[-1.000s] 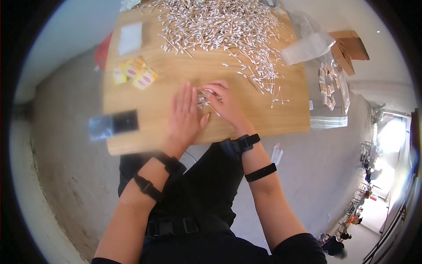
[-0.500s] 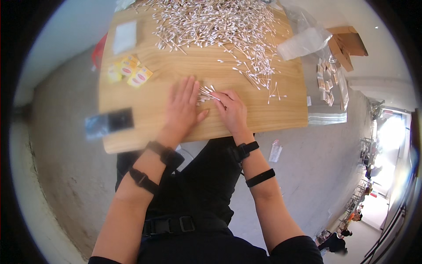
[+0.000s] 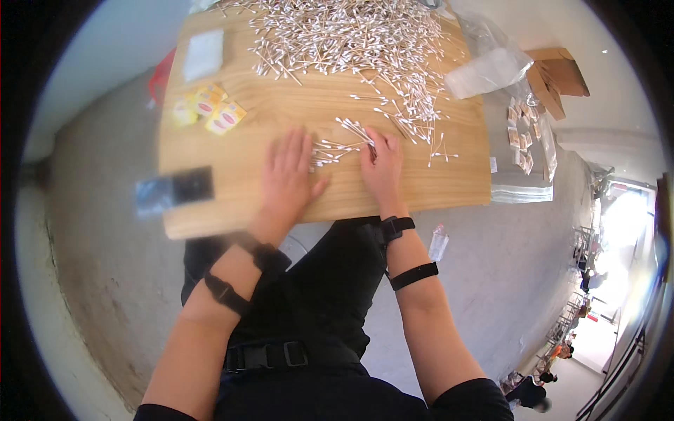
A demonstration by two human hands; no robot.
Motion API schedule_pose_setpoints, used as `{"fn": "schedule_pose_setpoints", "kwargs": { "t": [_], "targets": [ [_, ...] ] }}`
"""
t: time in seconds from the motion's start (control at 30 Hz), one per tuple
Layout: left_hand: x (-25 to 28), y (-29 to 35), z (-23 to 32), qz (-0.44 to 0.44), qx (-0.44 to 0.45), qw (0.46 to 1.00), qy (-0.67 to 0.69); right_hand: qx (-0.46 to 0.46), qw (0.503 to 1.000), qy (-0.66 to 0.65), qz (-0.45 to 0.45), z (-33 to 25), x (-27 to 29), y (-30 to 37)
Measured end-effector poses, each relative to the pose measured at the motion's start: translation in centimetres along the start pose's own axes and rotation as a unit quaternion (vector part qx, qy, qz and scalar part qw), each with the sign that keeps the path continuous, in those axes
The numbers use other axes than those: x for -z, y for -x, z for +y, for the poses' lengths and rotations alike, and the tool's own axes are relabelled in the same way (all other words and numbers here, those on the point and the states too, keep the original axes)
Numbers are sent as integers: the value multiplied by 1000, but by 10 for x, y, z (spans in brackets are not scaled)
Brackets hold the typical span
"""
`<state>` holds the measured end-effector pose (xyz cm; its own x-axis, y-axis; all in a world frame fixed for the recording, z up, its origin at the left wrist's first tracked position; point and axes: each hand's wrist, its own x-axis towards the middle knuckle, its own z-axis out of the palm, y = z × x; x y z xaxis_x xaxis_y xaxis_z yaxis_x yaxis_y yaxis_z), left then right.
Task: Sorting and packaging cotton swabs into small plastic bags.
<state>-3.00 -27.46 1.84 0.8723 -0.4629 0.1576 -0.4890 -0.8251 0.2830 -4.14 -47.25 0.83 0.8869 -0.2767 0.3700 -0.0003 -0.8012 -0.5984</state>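
My left hand [image 3: 288, 175] lies flat on the wooden table [image 3: 239, 161], fingers stretched out and a little blurred. Its edge borders a small bunch of cotton swabs [image 3: 331, 151] on the tabletop. To the right, the fingers of my right hand [image 3: 382, 165] are curled closed around a few cotton swabs, whose white tips [image 3: 351, 126] stick out to the upper left. How many it grips is hidden by the fingers. A large heap of loose cotton swabs [image 3: 351, 38] covers the far part of the table, with a trail spreading down its right side.
Yellow-and-white packets [image 3: 217, 112] and a white pad-like pack [image 3: 203, 55] lie at the left. A dark flat object [image 3: 175, 191] overhangs the left edge. Beyond the right edge are a clear plastic bag [image 3: 489, 74], an open cardboard box [image 3: 554, 81] and several small packs [image 3: 521, 137].
My right hand has moved right, away from my left hand, drawing a few cotton swabs out of the small bunch. The left hand has stayed almost in place.
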Motion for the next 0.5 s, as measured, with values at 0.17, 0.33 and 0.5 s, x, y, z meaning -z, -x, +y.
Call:
{"fn": "schedule_pose_setpoints", "kwargs": {
  "t": [0.17,0.33,0.5],
  "targets": [
    [0,8,3,-1,30,999,12,14,998,-38,-37,-17,-20,-4],
    [-1,5,1,17,11,999,25,77,992,-75,-64,-35,-21,-2],
    [2,3,1,3,16,1000,18,51,990,-91,-96,-35,-19,-1]
  ]
}}
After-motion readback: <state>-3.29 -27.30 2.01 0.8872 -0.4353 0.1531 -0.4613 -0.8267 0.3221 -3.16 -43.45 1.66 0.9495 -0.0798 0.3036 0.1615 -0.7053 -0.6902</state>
